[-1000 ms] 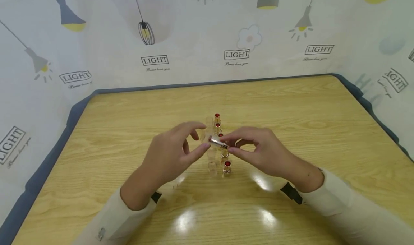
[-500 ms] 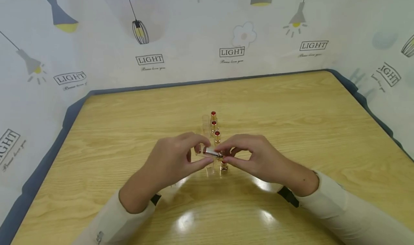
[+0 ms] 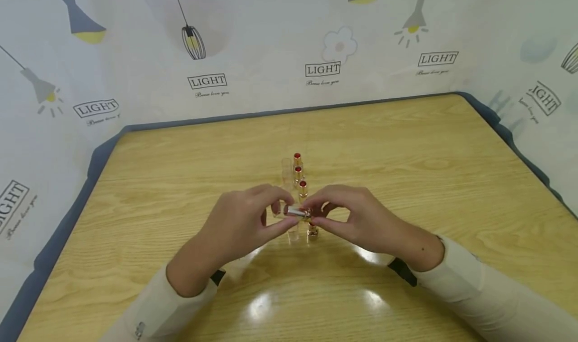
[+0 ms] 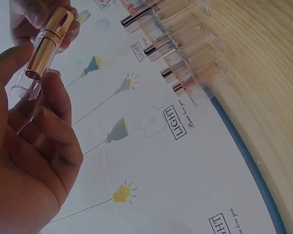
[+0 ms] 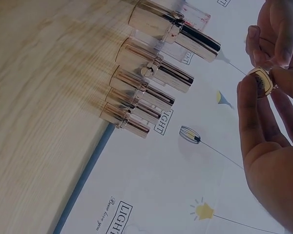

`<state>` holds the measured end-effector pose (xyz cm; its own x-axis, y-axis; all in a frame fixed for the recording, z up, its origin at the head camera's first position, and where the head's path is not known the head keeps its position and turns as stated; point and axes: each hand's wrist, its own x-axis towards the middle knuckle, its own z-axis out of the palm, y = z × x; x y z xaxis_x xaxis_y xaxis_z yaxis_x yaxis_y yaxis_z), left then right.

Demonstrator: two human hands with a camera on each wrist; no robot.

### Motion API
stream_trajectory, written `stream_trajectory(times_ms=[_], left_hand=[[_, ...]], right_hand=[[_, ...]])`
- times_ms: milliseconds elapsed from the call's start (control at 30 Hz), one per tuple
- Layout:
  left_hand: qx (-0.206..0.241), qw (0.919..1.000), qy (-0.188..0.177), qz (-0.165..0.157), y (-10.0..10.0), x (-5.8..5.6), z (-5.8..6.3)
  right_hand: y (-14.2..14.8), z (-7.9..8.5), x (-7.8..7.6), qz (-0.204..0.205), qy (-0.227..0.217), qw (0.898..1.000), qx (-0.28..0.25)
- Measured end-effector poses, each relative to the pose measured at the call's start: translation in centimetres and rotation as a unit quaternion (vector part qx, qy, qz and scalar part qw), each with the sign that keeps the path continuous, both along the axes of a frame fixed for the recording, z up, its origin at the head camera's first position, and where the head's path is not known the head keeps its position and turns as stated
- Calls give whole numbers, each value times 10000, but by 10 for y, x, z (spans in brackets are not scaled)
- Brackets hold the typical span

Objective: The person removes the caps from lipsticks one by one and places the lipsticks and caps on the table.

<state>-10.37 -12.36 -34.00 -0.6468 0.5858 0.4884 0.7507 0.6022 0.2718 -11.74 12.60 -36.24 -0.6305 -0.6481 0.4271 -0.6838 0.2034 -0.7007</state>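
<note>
Both hands meet over the table at a gold lipstick tube, held nearly level in the air. My left hand pinches a clear cap, which surrounds the tube's dark red end in the left wrist view. With thumb and fingertips, my right hand grips the tube's gold base; the base's end face shows in the right wrist view. Beneath and beyond the hands, several uncapped gold lipsticks with red tops stand upright in a row. One lipstick is on the near side.
To the left of the row stand clear caps, a far one and a near one, partly hidden by the left hand. The wood table reaches back to a white wall covering printed with lamps.
My left hand has come in from the left and its clear cap now goes over the lipstick's end. Over the last half second the hands have barely moved.
</note>
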Motion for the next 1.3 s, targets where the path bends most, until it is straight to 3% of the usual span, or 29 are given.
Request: stream_trajectory(times_ms=[433,667,1000,1300], left_hand=[[-80,10000,35,-16,-1,-2,-4],[-135,9999,99,7,-1,-2,-3],[-17,9991,140,394,-5,-6,0],[226,9992,134,297,-11,-9,2]], right_hand=[[1,-3,-3,53,392,9992,-26],[4,-1,-3,-92,498,9985,213],[13,-2,-10,-254,736,9966,282],[18,-1,-13,-315,417,9981,313]])
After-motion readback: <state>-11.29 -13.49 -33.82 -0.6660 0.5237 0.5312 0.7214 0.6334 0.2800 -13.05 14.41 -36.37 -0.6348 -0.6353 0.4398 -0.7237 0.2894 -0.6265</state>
